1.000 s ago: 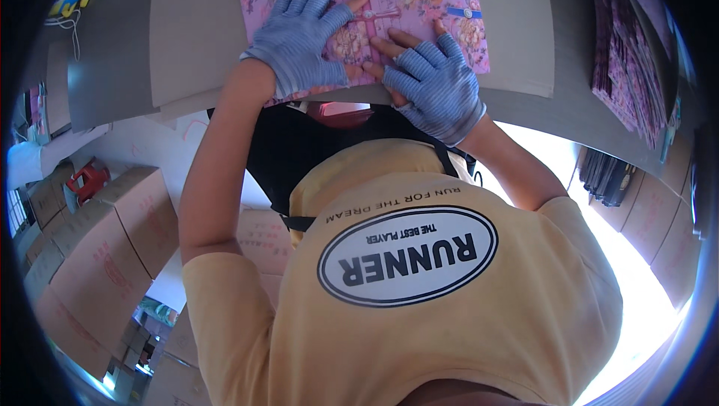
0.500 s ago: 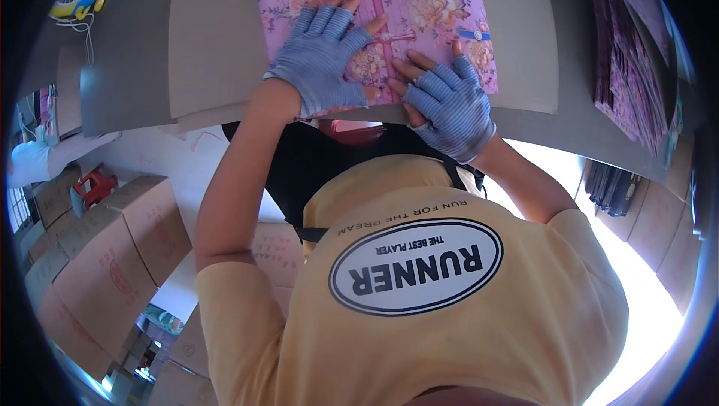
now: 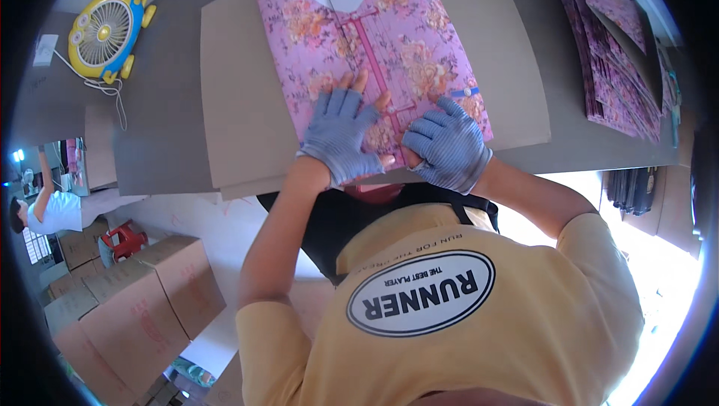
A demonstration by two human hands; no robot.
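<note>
A folded pink floral garment [image 3: 408,54] lies on a sheet of brown cardboard [image 3: 240,99]. It has a pale neckline with a dark label, a darker pink strip down its middle and a small blue band near its right edge. My left hand [image 3: 341,136], in a blue striped fingerless glove, rests flat on the garment's near part, fingers spread. Beside it, my right hand [image 3: 449,147], gloved alike, is closed at the garment's near edge. Its fingers are curled, with the thumb close to them on the fabric; the fingertips are partly hidden.
A stack of purple and pink floral pieces [image 3: 618,76] lies at the table's right. At far left stands a yellow and blue fan [image 3: 105,34] with a white cord. Cardboard boxes [image 3: 135,320] and a red object [image 3: 123,241] are lower left; another person [image 3: 56,211] is beyond.
The view has shifted, so the garment's neckline and the whole fan now show. My right hand's fingers are more curled. The left hand still presses flat on the garment.
</note>
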